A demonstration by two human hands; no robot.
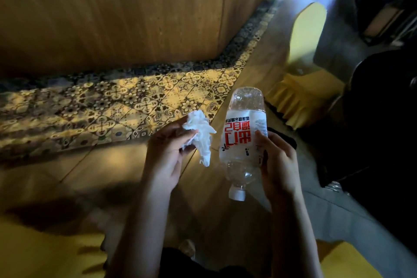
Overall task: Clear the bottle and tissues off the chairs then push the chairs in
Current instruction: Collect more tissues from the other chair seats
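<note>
My left hand (pixel 165 153) grips a crumpled white tissue (pixel 200 135) between thumb and fingers, held over the floor. My right hand (pixel 278 162) is wrapped around a clear plastic bottle (pixel 242 140) with a white label and red characters. The bottle is upside down, its white cap pointing toward me. A chair with a yellow cover (pixel 304 56) stands at the right, its skirted seat close to the bottle's base in the view. Yellow chair fabric (pixel 40 253) also fills the bottom left corner.
A wooden counter wall (pixel 112 18) runs across the back, with a strip of patterned tiles (pixel 126 101) at its foot. Wood-look floor (pixel 90 176) lies below my hands. A round black table edge (pixel 383 124) is at the right. More yellow fabric (pixel 343 262) shows bottom right.
</note>
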